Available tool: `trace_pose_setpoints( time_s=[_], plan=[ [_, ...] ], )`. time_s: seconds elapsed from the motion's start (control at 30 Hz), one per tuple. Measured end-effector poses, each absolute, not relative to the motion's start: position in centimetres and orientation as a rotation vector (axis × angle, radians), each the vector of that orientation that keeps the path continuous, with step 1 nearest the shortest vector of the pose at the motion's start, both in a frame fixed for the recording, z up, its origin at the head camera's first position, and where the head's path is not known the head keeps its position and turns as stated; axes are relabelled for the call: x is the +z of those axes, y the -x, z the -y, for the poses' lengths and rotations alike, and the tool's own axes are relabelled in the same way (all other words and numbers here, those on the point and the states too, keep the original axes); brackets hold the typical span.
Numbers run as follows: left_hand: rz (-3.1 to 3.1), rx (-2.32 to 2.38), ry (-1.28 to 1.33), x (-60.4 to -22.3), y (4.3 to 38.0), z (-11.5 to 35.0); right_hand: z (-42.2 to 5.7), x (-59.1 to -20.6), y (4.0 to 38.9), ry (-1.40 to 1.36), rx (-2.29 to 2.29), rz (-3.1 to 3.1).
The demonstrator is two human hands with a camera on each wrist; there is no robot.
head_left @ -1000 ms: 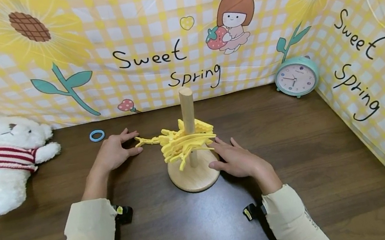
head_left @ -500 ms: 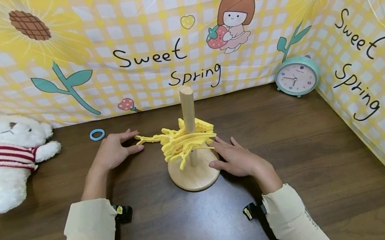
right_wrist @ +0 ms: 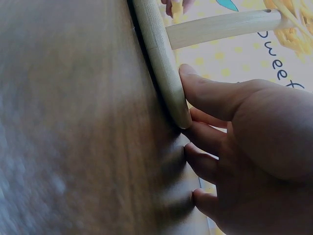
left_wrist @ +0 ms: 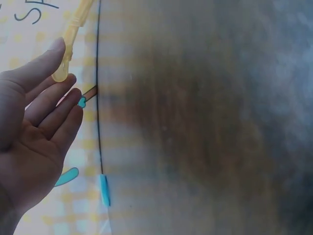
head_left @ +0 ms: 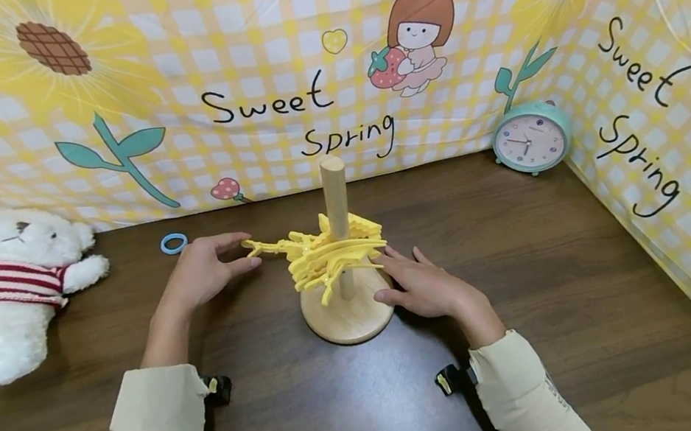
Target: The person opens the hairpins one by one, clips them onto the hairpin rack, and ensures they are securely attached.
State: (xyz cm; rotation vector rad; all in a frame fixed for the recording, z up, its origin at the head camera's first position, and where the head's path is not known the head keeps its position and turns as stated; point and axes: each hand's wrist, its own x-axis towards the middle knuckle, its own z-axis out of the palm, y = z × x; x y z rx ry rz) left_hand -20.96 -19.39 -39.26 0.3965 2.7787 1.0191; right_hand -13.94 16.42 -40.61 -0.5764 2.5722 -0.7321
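Note:
A wooden stand [head_left: 352, 322] with a round base and an upright post [head_left: 335, 191] stands mid-table. Thin-limbed yellow plastic pieces [head_left: 338, 252] are bunched around the post, above the base. From the bunch a slender yellow piece [head_left: 266, 247] reaches out to the left. My left hand [head_left: 202, 270] pinches its outer end between thumb and index finger; the left wrist view shows that rounded tip [left_wrist: 60, 73] by the thumb, other fingers extended. My right hand [head_left: 433, 288] grips the base's right edge; the right wrist view shows the thumb on top of the base [right_wrist: 166, 73] and fingers at its rim.
A blue ring [head_left: 174, 243] lies on the table left of the post. A white teddy bear [head_left: 2, 296] in a striped sweater is at the far left. A mint alarm clock [head_left: 532, 138] stands at the back right. Printed yellow cloth [head_left: 265, 34] covers the walls behind.
My left hand has shifted slightly to the right, and its forearm has turned a little. The yellow pieces, stand and right hand look the same.

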Motion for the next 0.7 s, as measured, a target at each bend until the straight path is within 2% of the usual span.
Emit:
trace_pose_setpoints(
  time_s=[0.7],
  plan=[
    [-2.943, 1.207, -0.489, -35.0, 17.8, 17.1, -16.5, -40.7, 14.0, 0.614, -0.74, -2.587]
  ],
)
